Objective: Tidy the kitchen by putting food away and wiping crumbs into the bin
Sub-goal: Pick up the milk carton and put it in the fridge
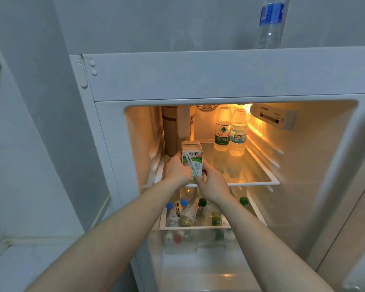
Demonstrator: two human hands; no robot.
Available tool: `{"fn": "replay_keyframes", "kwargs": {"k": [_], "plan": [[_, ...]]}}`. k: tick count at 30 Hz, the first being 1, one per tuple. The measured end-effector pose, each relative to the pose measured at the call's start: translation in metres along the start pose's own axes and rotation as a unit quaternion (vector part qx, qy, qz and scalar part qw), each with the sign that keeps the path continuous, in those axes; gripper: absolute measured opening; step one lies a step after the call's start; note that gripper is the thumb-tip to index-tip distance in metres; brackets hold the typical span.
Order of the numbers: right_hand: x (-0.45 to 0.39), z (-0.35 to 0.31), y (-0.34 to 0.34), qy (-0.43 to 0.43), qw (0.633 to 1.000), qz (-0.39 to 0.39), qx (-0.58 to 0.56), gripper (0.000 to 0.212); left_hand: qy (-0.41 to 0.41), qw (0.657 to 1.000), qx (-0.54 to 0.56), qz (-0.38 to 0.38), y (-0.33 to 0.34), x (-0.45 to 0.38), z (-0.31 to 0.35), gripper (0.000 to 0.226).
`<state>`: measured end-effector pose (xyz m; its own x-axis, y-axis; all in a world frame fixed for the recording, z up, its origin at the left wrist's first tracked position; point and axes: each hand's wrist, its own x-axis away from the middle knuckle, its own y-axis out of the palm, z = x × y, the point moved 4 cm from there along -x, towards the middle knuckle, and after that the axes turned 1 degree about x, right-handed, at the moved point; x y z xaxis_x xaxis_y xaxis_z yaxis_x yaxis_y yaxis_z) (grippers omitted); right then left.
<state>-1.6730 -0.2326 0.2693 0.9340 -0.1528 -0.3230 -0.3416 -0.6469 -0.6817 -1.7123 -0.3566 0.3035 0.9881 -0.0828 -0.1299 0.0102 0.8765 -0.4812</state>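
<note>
A small white and green milk carton (191, 153) with a straw on its side stands upright at the front left of the fridge's glass shelf (259, 175). My left hand (176, 170) grips the carton's left side. From the right, my right hand (213, 182) holds its lower right corner. Both arms reach into the open, lit fridge.
Two water bottles (230, 131) stand at the shelf's back, a brown cylinder (170, 131) at its left. Several bottles (190, 211) lie in the drawer below. A clear bottle (271, 22) stands on the fridge top. The fridge door (362, 218) hangs open at right.
</note>
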Motion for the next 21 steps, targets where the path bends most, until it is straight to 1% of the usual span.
{"fn": "replay_keyframes", "kwargs": {"k": [2,4,10,15,18,21], "plan": [[0.001,-0.002,0.000,0.005,1.000,-0.003,0.001,0.068,0.008,1.000,-0.017,0.000,-0.001,-0.003,-0.001,0.041],[0.002,-0.002,0.000,0.010,1.000,-0.004,-0.005,0.070,0.011,1.000,-0.025,0.001,-0.003,-0.004,-0.004,0.041],[0.001,-0.004,0.003,0.015,1.000,-0.001,0.014,0.065,0.007,0.998,-0.067,-0.016,-0.011,-0.007,-0.013,0.036],[0.000,-0.003,0.001,0.010,1.000,-0.007,0.015,0.061,-0.003,0.996,-0.077,-0.048,-0.008,-0.003,-0.024,0.041],[-0.001,-0.001,0.001,0.013,1.000,-0.012,0.012,0.061,-0.010,0.993,-0.092,-0.071,-0.005,-0.002,-0.028,0.050],[-0.003,0.000,0.001,0.014,1.000,-0.017,-0.001,0.060,-0.006,0.985,-0.133,-0.114,0.002,-0.002,-0.034,0.066]]}}
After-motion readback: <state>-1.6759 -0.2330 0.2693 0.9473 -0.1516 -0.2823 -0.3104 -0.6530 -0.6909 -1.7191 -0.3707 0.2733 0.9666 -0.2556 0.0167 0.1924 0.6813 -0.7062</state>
